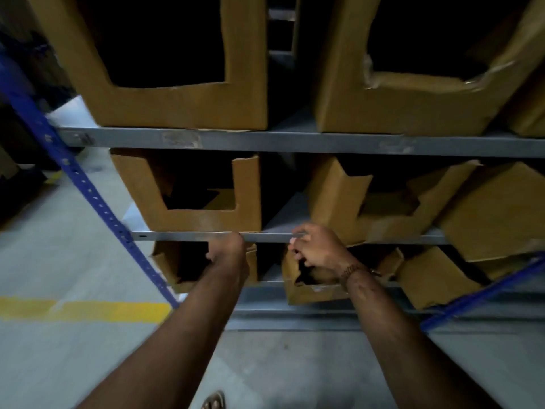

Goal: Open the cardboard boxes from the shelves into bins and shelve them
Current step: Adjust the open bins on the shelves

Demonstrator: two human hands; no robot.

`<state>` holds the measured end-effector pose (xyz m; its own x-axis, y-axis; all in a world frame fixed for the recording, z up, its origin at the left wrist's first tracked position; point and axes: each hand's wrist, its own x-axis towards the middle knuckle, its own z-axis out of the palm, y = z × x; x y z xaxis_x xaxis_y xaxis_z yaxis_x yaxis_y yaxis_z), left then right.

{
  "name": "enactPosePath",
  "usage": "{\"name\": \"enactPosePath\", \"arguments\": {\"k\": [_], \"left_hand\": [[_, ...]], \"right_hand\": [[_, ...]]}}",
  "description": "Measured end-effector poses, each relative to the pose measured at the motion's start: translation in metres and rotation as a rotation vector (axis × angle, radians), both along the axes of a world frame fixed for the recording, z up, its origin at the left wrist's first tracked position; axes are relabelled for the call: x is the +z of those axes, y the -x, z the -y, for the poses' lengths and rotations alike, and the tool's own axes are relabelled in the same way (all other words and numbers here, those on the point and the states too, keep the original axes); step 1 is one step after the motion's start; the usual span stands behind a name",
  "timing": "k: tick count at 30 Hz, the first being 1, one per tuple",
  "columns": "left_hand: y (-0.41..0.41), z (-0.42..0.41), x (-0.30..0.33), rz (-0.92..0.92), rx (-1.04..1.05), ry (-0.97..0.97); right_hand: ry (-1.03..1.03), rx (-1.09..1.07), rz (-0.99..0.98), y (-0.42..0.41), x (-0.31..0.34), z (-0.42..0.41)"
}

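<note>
Bin at your right hand: cardboard bin [312, 290] on the bottom shelf, under the grey shelf beam [188, 236], tilted, interior dark.
Right hand [318, 252]: your fingers curl over that bin's torn top edge, gripping it.
Left hand [227, 252]: reaches below the beam at the left bin [171, 261]; fingers hidden, grip unclear.
Writing: none legible.

Bare forearms, beaded bracelet [349, 271] on right wrist, sandalled foot [214, 401].
</note>
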<state>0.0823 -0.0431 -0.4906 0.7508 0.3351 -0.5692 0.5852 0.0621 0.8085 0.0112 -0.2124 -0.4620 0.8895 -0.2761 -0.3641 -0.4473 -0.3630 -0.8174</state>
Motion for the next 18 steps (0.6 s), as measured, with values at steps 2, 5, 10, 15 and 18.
{"name": "enactPosePath", "arguments": {"k": [2,5,10,15,18], "left_hand": [[0.03,0.043,0.008,0.081,-0.02,0.121],[0.07,0.095,0.003,0.189,-0.259,0.051],[0.081,0.138,0.008,0.325,-0.557,-0.174],[0.038,0.155,0.0,0.487,-0.85,-0.432],[0.017,0.154,-0.014,0.483,-0.953,-0.469]], "right_hand": [[-0.015,0.043,-0.047,0.021,0.012,0.029],[0.047,0.024,-0.081,0.051,0.025,0.079],[0.239,-0.331,-0.033,0.078,0.019,0.165],[0.174,-0.569,0.055,0.076,0.006,0.214],[0.179,-0.523,0.034,0.064,-0.004,0.234]]}}
